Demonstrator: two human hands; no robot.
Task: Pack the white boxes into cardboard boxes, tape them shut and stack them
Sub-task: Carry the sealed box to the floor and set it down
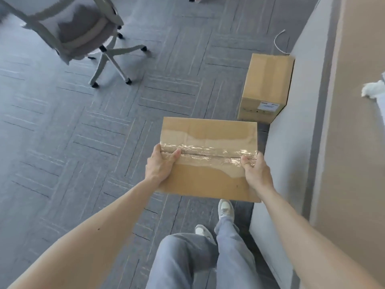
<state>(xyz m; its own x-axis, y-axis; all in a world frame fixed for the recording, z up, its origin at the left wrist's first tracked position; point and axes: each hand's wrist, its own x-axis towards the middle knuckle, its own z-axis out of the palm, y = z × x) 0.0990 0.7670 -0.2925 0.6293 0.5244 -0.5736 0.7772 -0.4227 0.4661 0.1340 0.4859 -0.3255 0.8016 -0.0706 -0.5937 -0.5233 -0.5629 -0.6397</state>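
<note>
A person's left hand and right hand clamp the two short ends of a sealed cardboard box. Both bare arms are stretched forward, and each thumb lies on top over the clear tape along the centre seam. The box is held level in the air above the grey carpet, ahead of the person's white shoes. A second cardboard box stands on the carpet farther ahead, against the grey panel at right. An office chair stands well apart at far left.

Head-worn view, steeply down, close
</note>
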